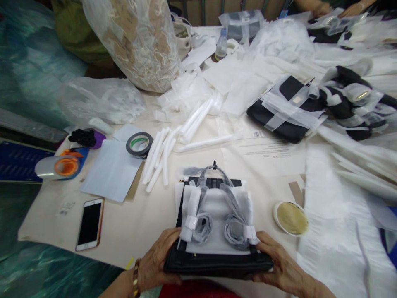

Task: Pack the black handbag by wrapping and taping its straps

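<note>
A black handbag lies at the table's near edge, its handles wrapped in film and pointing away from me. White foam sheeting covers its upper face, with two coiled, wrapped straps on top. My left hand grips the bag's left lower corner, thumb on the near side and fingers along the edge. At the opposite corner my right hand holds the bag in the same way. The undersides of both grips are hidden.
Left of the bag are a phone, black tape and white foam tubes. A round tub stands to the right. Farther back lie another black bag, a bottle and a large plastic sack. A co-worker's hands show top right.
</note>
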Tool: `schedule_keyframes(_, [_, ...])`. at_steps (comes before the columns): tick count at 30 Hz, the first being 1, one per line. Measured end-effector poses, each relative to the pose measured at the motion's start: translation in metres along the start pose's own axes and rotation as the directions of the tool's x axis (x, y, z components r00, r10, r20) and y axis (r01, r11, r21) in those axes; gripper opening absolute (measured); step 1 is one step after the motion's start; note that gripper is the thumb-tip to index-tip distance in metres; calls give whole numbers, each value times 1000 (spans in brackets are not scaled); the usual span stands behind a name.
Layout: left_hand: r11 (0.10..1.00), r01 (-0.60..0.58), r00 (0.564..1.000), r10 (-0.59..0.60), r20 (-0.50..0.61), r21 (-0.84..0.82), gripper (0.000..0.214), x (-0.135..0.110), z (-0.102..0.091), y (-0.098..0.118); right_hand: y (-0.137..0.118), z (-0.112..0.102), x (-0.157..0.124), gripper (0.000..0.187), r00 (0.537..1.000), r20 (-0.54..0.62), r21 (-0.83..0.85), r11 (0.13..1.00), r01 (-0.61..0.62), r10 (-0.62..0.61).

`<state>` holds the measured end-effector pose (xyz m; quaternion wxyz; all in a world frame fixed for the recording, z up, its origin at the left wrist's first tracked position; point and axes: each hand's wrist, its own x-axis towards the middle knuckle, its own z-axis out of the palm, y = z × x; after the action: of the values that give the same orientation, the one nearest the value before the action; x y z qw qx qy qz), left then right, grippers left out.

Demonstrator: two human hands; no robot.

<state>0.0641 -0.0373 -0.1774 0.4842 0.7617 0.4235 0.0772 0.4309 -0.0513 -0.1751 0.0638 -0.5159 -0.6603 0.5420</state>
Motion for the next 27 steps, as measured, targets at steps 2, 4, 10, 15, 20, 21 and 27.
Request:
schedule_keyframes(2, [1000,29,999,-29,-21,-9,90,1,2,-3,-2,0,0,30,1000,7,2,1000,-11,11])
schedule_keyframes(4, [999,50,998,-49,-36,4,86,2,2,-4,-3,1,-1,29,1000,4,14,1000,-4,4])
schedule_keyframes(10, [999,-43,998,42,-46,-17,86,5,0,-2,-1,3,-3,34,996,-48,34,997,73,-71])
schedule_keyframes(15, [998,-56,995,54,-86,-21,87,6,0,3,0,3,-3,36,994,-71,83,992,93,-87])
schedule_keyframes(20, [999,-44,999,43,-31,-29,79,10,-3,6,1,4,-4,37,996,-66,100,993,70,-63])
schedule_keyframes(21, [999,-43,999,42,-18,-26,77,11,-4,6,2,4,-4,38,996,-65,95,993,72,-66])
schedule_keyframes(27, [999,-1,998,-1,-61,-35,61,18,-2,3,5,6,-1,46,991,-93,126,986,108,-97])
